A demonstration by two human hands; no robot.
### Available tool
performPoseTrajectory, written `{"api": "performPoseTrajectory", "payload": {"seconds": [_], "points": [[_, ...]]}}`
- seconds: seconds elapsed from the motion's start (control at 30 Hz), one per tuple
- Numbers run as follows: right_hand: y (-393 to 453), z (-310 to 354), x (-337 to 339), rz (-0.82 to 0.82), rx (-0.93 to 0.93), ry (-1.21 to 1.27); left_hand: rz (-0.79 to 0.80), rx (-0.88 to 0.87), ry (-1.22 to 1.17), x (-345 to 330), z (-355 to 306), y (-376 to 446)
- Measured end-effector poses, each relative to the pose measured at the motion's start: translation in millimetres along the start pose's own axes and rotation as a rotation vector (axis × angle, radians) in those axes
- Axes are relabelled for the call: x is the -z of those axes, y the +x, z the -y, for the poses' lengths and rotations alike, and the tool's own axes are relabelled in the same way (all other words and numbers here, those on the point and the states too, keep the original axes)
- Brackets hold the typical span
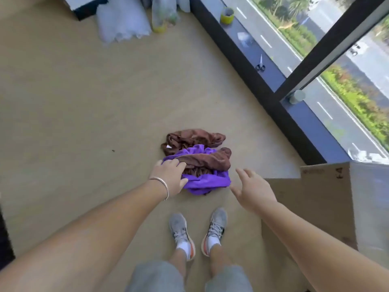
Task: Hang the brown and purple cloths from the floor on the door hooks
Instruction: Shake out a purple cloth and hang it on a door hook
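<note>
A crumpled brown cloth and a purple cloth lie tangled in one heap on the beige floor, just ahead of my grey shoes. My left hand, a thin bracelet on its wrist, rests on the left side of the heap, with its fingers on the purple and brown folds. Whether it grips them is unclear. My right hand hovers open with fingers spread just right of the heap, not touching it. No door or hooks are in view.
A large cardboard box stands close on my right. A black-framed window runs along the right, with scissors and a tape roll on its sill. Plastic bags sit at the far wall.
</note>
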State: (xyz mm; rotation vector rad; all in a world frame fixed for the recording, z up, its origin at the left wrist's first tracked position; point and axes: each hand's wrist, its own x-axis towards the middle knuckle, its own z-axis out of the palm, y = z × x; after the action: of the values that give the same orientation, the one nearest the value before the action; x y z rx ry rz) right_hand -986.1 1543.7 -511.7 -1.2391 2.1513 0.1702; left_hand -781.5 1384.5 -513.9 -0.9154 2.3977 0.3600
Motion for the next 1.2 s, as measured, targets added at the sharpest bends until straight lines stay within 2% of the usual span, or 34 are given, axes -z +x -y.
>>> {"api": "performPoseTrajectory", "payload": {"seconds": [0.3,0.63,0.77,0.9,1.03,1.2], "points": [[101,-42,-170,0.199,0.042,-0.099,0.133,0.043,-0.093,-197,7,83],[228,-57,-310,0.29,0.072,-0.148,0.067,0.038,-0.148,-355,52,188],[276,-50,-355,0.26,0.093,-0.081,-0.022,-0.052,-0.106,-397,68,238],[321,-48,-385,0.203,0.132,-0.054,-0.052,-0.144,0.078,-429,83,281],[340,-49,-405,0.211,0.133,-0.176,-0.074,-0.1,0.127,-448,92,294],[324,-41,-403,0.216,0.072,-0.321,0.018,-0.059,0.118,-444,99,270]]}}
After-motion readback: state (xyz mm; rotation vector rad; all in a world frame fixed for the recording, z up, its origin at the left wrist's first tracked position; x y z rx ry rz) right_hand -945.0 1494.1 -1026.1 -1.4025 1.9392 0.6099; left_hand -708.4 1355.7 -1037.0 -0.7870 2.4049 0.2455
